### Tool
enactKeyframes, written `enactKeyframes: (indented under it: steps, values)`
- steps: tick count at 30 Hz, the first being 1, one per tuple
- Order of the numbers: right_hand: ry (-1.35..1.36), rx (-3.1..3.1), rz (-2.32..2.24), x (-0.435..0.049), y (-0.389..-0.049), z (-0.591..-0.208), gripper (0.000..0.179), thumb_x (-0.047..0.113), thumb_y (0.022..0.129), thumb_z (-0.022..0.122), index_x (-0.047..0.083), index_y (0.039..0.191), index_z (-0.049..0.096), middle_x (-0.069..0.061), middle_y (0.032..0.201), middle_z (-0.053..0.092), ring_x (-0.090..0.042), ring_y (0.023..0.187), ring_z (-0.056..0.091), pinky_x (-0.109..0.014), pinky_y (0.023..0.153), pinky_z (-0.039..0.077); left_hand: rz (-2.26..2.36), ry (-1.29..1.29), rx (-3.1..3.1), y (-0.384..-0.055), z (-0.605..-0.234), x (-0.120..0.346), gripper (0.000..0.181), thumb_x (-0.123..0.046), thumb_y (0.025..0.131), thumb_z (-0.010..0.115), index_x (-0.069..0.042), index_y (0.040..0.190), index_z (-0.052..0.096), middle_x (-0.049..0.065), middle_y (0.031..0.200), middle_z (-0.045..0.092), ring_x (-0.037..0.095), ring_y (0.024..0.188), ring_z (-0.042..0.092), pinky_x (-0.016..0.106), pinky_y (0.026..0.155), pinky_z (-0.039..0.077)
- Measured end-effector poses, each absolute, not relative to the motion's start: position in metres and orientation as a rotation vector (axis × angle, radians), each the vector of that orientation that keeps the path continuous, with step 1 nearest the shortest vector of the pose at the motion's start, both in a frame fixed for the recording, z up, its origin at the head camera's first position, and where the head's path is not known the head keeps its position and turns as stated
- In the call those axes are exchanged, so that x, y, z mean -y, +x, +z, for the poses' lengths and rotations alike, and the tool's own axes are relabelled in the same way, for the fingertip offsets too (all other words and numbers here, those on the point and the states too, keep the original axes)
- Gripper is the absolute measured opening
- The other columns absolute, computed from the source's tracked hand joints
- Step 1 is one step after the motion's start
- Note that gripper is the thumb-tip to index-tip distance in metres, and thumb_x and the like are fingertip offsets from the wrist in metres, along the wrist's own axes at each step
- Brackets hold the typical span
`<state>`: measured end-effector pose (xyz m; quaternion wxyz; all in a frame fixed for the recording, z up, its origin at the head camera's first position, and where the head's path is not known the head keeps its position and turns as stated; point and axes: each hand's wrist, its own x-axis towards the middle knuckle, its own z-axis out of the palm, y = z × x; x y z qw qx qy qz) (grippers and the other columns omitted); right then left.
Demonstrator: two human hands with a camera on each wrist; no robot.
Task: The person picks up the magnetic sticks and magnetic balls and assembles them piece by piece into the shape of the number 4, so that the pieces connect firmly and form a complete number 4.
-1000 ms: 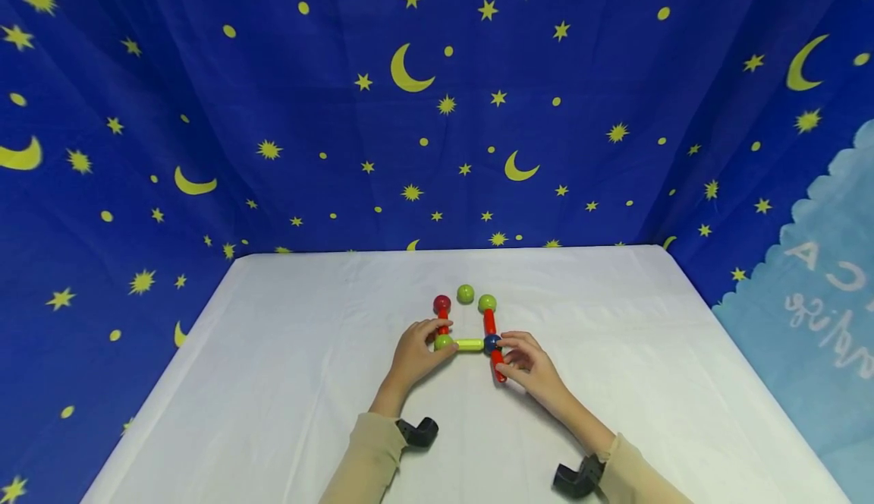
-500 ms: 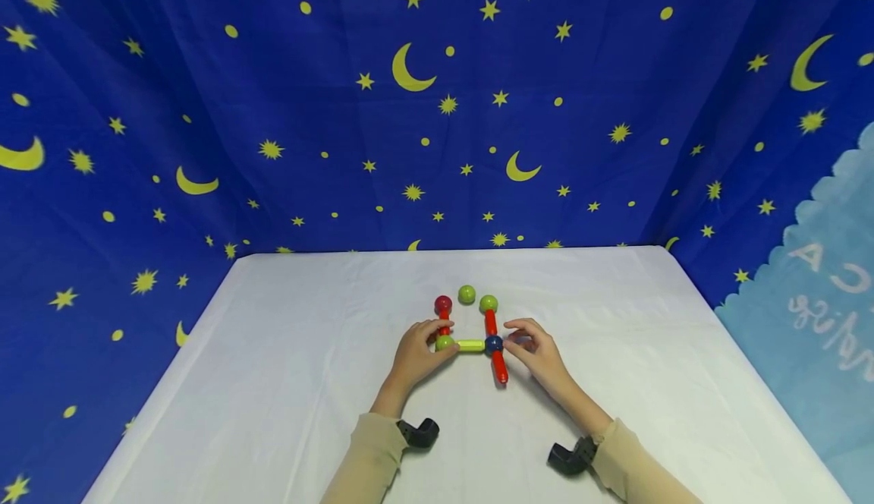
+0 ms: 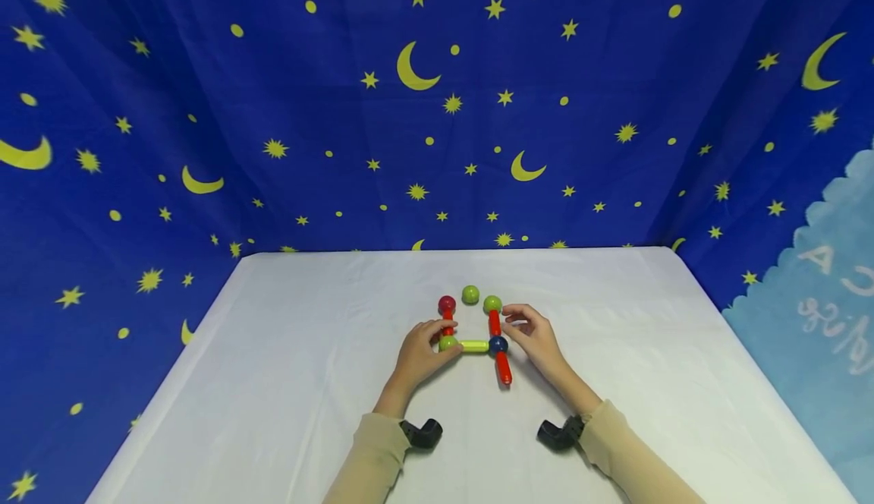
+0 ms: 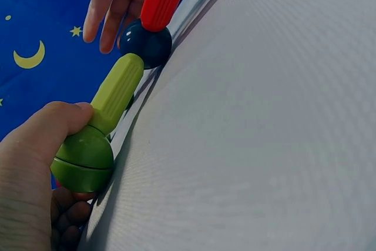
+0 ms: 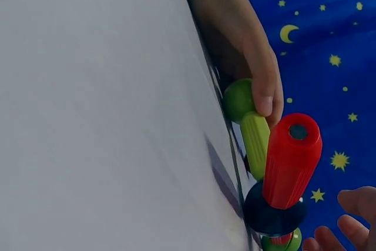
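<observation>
My left hand grips the green ball at the near left corner of a ball-and-rod figure, with its thumb on the ball's near side. From that ball a yellow-green rod runs right to a dark blue ball. A red rod points from the blue ball toward me, its outer end bare. Another red rod leads away to a green ball. Just right of this rod hovers my right hand, fingers loosely bent and holding nothing. Behind my left fingers, a partly hidden red rod reaches a red ball.
A loose green ball lies behind the figure, between its two far ends. White cloth covers the table. A blue curtain with yellow moons and stars stands behind and beside it. A light blue cloth hangs at the right.
My right hand has let go of the near red rod and moved away from me, past the blue ball, to beside the far red rod. My left hand keeps its grip.
</observation>
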<state>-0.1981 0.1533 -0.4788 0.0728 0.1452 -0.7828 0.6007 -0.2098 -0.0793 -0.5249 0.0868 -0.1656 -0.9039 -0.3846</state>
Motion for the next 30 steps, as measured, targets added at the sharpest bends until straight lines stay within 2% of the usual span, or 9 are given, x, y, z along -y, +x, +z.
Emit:
enactKeyframes:
  steps: [3,8,14,18,22,27,30]
  values:
    - [0.437,2.358,1.797,-0.153,-0.201,-0.477,0.032,-0.001,0.087,0.063,-0.014,0.116,0.057,-0.032,0.114,0.059,-0.044,0.102,0.055,-0.017,0.08,0.048,-1.149,-0.505,2.685,-0.209,-0.525,0.079,0.043,-0.037,0.079,0.074,-0.019,0.117,0.066,-0.002,0.099,0.068,0.01,0.085,0.053,0.026,0.079,0.044]
    - [0.46,2.343,1.774,-0.151,-0.208,-0.474,0.034,-0.002,0.085,0.065,-0.014,0.115,0.057,-0.032,0.114,0.059,-0.045,0.103,0.053,-0.022,0.081,0.048,-1.131,-0.521,2.676,-0.209,-0.525,0.079,0.042,-0.037,0.08,0.074,-0.018,0.117,0.066,-0.002,0.097,0.067,0.01,0.084,0.053,0.025,0.078,0.044]
    - [0.486,2.347,1.694,-0.147,-0.217,-0.472,0.033,-0.003,0.083,0.067,-0.013,0.113,0.059,-0.03,0.113,0.059,-0.045,0.106,0.053,-0.048,0.088,0.047,-1.151,-0.498,2.685,-0.209,-0.524,0.08,0.042,-0.036,0.079,0.074,-0.019,0.116,0.066,-0.002,0.098,0.067,0.009,0.084,0.052,0.026,0.078,0.043]
    - [0.491,2.364,1.67,-0.144,-0.223,-0.472,0.033,-0.002,0.083,0.068,-0.012,0.113,0.059,-0.029,0.113,0.059,-0.044,0.109,0.052,-0.057,0.091,0.043,-1.137,-0.495,2.681,-0.209,-0.524,0.08,0.041,-0.035,0.079,0.074,-0.019,0.116,0.066,-0.003,0.098,0.067,0.009,0.083,0.052,0.026,0.078,0.043]
    - [0.495,2.368,1.67,-0.142,-0.23,-0.473,0.034,-0.002,0.082,0.068,-0.012,0.113,0.059,-0.029,0.114,0.059,-0.043,0.11,0.051,-0.059,0.094,0.041,-1.127,-0.495,2.681,-0.211,-0.524,0.081,0.042,-0.035,0.079,0.075,-0.019,0.117,0.066,-0.002,0.1,0.068,0.01,0.084,0.053,0.027,0.079,0.044]
    - [0.476,2.359,1.636,-0.145,-0.251,-0.497,0.036,0.005,0.08,0.072,-0.007,0.113,0.062,-0.021,0.114,0.061,-0.036,0.11,0.052,-0.05,0.093,0.043,-1.142,-0.499,2.685,-0.21,-0.524,0.08,0.042,-0.036,0.08,0.074,-0.019,0.117,0.066,-0.002,0.1,0.068,0.01,0.084,0.053,0.026,0.079,0.044]
    - [0.478,2.368,1.614,-0.147,-0.26,-0.507,0.038,0.008,0.08,0.073,-0.004,0.114,0.062,-0.018,0.116,0.06,-0.034,0.112,0.052,-0.05,0.095,0.042,-1.147,-0.505,2.689,-0.21,-0.525,0.079,0.042,-0.036,0.08,0.073,-0.019,0.117,0.066,-0.002,0.1,0.068,0.01,0.085,0.053,0.026,0.078,0.044]
